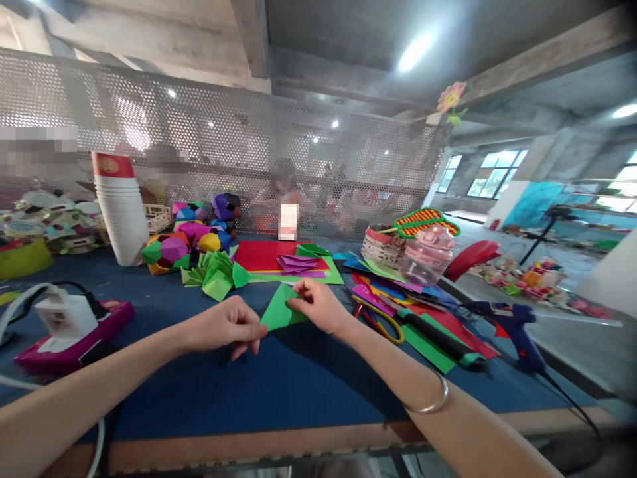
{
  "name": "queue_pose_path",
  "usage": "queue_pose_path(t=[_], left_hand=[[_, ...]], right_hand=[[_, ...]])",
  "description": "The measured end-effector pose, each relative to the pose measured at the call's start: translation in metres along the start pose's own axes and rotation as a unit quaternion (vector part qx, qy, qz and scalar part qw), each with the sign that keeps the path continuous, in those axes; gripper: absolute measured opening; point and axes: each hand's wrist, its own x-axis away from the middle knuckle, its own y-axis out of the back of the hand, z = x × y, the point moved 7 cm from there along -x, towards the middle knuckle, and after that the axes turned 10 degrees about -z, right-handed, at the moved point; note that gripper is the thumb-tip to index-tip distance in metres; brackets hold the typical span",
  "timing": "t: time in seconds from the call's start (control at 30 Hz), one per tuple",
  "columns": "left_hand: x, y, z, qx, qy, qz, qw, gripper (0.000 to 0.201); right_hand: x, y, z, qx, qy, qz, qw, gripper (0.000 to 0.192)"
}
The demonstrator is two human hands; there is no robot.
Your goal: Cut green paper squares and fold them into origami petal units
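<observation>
Both hands pinch a folded green paper [279, 311] just above the blue table [279, 385]: the left hand [226, 325] grips its lower corner at seven o'clock, the right hand [318, 307] its upper edge at two o'clock. The step looks like a fold in mid-crease; next calls for aligning edges and pressing flat. Finished green folds [215, 272] lie at eleven o'clock. No writing is legible; the cup stack [121, 209] bears a blurred emblem.

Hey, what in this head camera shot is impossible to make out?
- Green paper: its left tip is hidden under the left hand; the right hand covers its right corner.
- People behind the mesh screen: blurred.
- Glue gun: its cord runs off the right edge.
</observation>
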Motion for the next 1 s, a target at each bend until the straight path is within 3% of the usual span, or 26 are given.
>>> queue_pose_path(t=[0.07,0.13,0.2,0.33,0.43,0.57,0.7,0.87,1.0], left_hand=[[0.010,-0.006,-0.007,-0.007,-0.005,0.079,0.997,0.052],[0.017,-0.005,-0.015,-0.014,-0.027,0.112,0.993,0.050],[0.016,0.005,-0.021,-0.020,-0.065,0.069,0.995,0.051],[0.009,0.024,-0.029,-0.058,-0.160,-0.108,0.979,0.035],[0.006,0.012,-0.026,-0.107,-0.210,-0.108,0.966,0.014],[0.004,-0.002,-0.013,-0.150,-0.226,-0.064,0.960,0.015],[0.008,-0.005,-0.008,-0.196,-0.249,-0.048,0.947,0.014],[0.012,-0.010,-0.014,-0.208,-0.273,-0.042,0.938,0.020],[0.012,-0.012,-0.016,-0.185,-0.264,-0.036,0.946,0.017]], right_hand=[[0.004,-0.003,0.002,0.021,0.003,0.029,0.999,0.018],[0.008,-0.004,0.006,0.047,0.012,0.043,0.998,0.016],[0.013,-0.007,0.010,0.071,0.022,0.057,0.996,0.015],[0.027,-0.022,0.022,0.105,0.056,0.099,0.988,0.014],[0.036,-0.035,0.031,0.144,0.089,0.113,0.979,0.018],[0.039,-0.035,0.038,0.211,0.112,0.108,0.965,0.017],[0.040,0.003,0.039,0.290,0.091,0.063,0.951,0.026],[0.051,0.091,0.020,0.418,0.002,-0.027,0.908,0.011],[0.055,0.132,-0.002,0.450,-0.064,-0.012,0.891,0.012]])
